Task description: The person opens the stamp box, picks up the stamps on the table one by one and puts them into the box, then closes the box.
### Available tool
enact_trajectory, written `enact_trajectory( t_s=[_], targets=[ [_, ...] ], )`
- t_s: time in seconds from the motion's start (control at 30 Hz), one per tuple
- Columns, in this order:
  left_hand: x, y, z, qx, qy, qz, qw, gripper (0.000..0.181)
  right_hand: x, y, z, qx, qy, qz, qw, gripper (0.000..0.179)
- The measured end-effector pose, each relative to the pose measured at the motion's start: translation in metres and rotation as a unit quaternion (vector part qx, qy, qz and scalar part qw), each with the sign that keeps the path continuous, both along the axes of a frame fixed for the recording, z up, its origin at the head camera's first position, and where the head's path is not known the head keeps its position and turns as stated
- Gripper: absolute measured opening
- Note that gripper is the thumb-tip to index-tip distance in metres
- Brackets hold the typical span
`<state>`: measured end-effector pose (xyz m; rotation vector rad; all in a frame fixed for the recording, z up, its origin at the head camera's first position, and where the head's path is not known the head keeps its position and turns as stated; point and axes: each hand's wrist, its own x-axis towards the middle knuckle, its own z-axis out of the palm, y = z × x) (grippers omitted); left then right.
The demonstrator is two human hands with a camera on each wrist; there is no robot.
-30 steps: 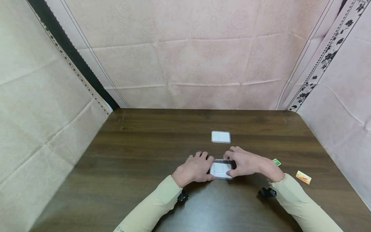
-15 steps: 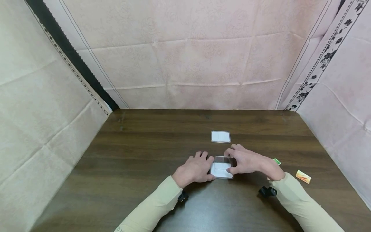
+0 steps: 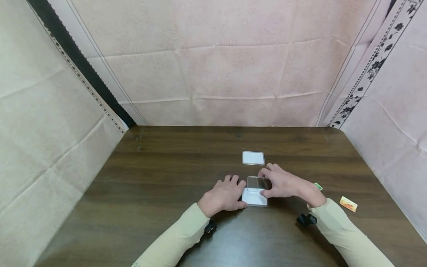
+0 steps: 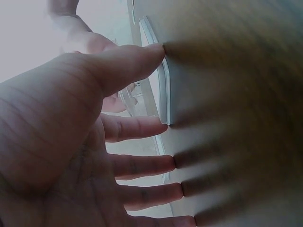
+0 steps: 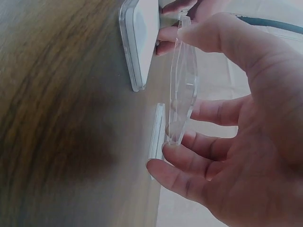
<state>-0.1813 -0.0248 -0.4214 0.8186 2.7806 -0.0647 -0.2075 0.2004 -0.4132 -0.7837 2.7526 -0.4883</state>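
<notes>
My right hand (image 3: 281,185) pinches a clear plastic lid (image 3: 257,182) between thumb and fingertips. In the right wrist view, this see-through lid (image 5: 182,82) is tilted and apart from the table. Just on the near side of it, a flat white rectangular case (image 3: 254,197) lies on the wooden table, partly overlapped by the lid in the head view. My left hand (image 3: 224,196) lies along the case's left edge, fingers spread and fairly straight. In the left wrist view, its thumb (image 4: 150,56) and index fingertip are right at the edge of the case (image 4: 164,90).
A second flat white case (image 3: 253,158) lies farther back on the table (image 3: 173,163). To the right are a small orange-and-cream packet (image 3: 348,204) and a green piece (image 3: 318,186), partly behind the right wrist. Pale cloth (image 3: 233,74) hangs behind the table.
My right hand has raised the clear lid off the white case and shifted it away toward the back. The left hand stays at the case's left edge.
</notes>
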Motion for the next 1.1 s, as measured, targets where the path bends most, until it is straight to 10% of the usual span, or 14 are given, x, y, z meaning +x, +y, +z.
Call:
enact_trajectory(
  t_s=[1.1],
  targets=[
    [0.001, 0.0, 0.002, -0.012, 0.003, 0.0, 0.9999, 0.066, -0.015, -0.002, -0.014, -0.012, 0.048, -0.024, 0.9985, 0.055]
  ],
)
